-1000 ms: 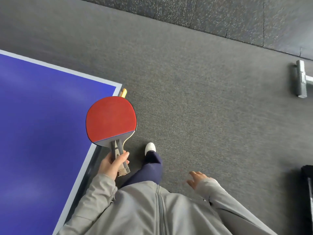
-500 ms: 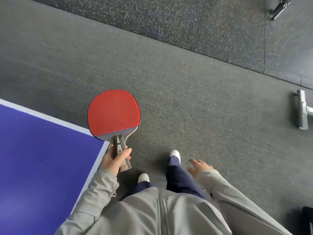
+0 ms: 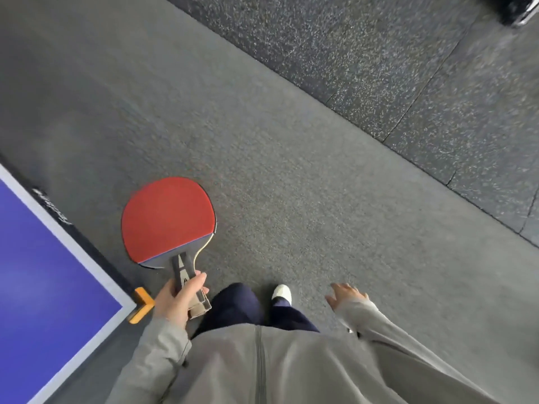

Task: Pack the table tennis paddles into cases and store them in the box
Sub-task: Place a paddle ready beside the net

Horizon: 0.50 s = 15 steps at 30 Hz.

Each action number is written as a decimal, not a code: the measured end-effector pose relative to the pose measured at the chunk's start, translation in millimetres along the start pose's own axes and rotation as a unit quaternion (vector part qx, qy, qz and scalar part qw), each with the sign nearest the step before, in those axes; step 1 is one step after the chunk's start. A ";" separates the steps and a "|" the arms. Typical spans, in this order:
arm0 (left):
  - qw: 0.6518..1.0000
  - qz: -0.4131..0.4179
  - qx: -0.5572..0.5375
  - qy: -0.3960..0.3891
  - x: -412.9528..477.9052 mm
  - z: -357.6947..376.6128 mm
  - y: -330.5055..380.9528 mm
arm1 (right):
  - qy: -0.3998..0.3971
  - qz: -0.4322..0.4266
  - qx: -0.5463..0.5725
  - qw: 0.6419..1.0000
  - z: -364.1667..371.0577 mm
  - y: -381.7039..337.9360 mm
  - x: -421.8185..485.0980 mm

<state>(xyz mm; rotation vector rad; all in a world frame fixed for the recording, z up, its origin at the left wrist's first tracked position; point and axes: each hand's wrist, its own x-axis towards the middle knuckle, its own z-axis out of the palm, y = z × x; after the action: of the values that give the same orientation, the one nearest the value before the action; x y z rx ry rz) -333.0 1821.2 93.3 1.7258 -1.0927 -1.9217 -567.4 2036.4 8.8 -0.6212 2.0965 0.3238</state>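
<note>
Beside the blue bench (image 3: 43, 272), the paddle (image 3: 167, 218) was held by its handle in the left grip (image 3: 178, 301). The fingers were wrapped round the handle, with the red face turned up and the blade pointed forward, clear of the body. This was judged a carrying hold, suited to walking the paddle to a case. No case or box was to be seen. The right grip (image 3: 347, 295) hung slack and empty at the side, fingers spread.

An orange corner guard (image 3: 141, 304) was fitted to the bench. Grey carpet (image 3: 291, 185) was laid underfoot, bordered by speckled rubber tiles (image 3: 408, 68). One dark object (image 3: 516, 7) beyond was too blurred to be named.
</note>
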 end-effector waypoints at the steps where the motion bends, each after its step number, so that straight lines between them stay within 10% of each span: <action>1: 1.000 0.001 -0.008 0.014 1.8 3.7 4.4 | 0.001 -0.011 -0.018 1.000 -15.5 -3.1 10.3; 15: 0.987 -0.013 -0.125 0.100 149.1 17.3 118.2 | -0.009 -0.170 -0.192 0.967 -198.4 -158.8 156.2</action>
<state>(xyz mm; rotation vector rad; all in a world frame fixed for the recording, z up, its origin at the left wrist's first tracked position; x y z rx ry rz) -408.7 1646.7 75.2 1.7513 -0.7266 -1.7678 -692.6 1766.3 -8.1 -1.1833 1.8769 0.5402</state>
